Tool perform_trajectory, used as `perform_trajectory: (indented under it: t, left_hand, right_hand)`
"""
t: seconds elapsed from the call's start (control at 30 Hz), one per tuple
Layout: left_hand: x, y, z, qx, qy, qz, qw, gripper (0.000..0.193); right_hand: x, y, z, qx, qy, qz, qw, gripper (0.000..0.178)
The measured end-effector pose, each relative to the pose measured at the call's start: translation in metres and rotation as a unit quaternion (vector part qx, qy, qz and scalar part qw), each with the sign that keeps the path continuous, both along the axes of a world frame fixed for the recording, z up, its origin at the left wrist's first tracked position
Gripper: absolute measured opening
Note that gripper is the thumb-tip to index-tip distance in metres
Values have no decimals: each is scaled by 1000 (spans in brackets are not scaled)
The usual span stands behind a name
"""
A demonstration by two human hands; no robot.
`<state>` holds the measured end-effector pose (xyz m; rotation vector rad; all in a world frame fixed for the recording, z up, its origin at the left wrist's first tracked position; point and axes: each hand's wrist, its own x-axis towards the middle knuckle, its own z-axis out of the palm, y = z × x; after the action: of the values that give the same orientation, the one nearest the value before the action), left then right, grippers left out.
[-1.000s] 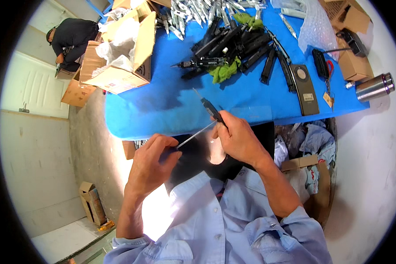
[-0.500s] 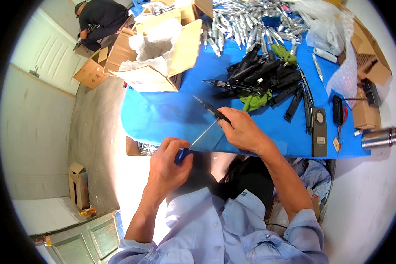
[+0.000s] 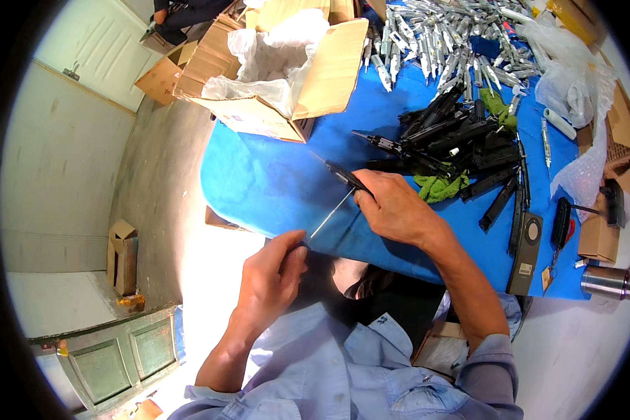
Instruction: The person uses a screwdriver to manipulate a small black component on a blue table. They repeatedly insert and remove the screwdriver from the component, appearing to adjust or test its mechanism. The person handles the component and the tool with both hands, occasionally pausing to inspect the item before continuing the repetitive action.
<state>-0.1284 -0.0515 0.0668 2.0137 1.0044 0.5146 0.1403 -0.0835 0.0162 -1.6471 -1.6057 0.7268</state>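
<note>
My right hand (image 3: 397, 208) is closed round a slim black pen-shaped device (image 3: 341, 174) with a thin pointed tip, held above the blue-covered table (image 3: 259, 189). Below it, my left hand (image 3: 266, 278) grips a screwdriver (image 3: 331, 215). Its handle is hidden in my fingers, and its thin metal shaft slants up to the side of the black device near my right fingertips. To the right lies a heap of similar black devices (image 3: 469, 143), one of them with a pointed tip showing. A green cloth (image 3: 441, 187) is tucked against the heap.
An open cardboard box (image 3: 259, 115) lined with plastic stands at the far left of the table. Many silver-white pen-like pieces (image 3: 434, 49) cover the back. Bubble wrap (image 3: 588, 154), a grey flat case (image 3: 526, 255) and a steel flask (image 3: 609, 283) sit right. Another person (image 3: 189, 17) is beyond.
My view has shifted, so the table appears farther right and tilted. Both hands keep their holds, with the screwdriver shaft still at the device. The blue handle, visible before, is now covered by my left hand.
</note>
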Motion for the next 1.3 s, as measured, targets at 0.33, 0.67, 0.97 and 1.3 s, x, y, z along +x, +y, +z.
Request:
perform_trajectory:
  t: [0.33, 0.67, 0.97, 1.3]
  left_hand:
    - [11, -7, 13, -51, 36, 28, 998, 23]
    - [10, -20, 17, -15, 74, 16, 997, 19]
    - [14, -25, 10, -270, -42, 119, 955, 31]
    - [7, -25, -4, -160, 8, 72, 984, 28]
  right_hand:
    - [0, -3, -3, 40, 25, -3, 999, 19]
    - [-2, -14, -6, 67, 2, -10, 998, 12]
    - [-3, -14, -10, 88, -3, -13, 996, 14]
    - [-2, -13, -8, 78, 2, -18, 997, 16]
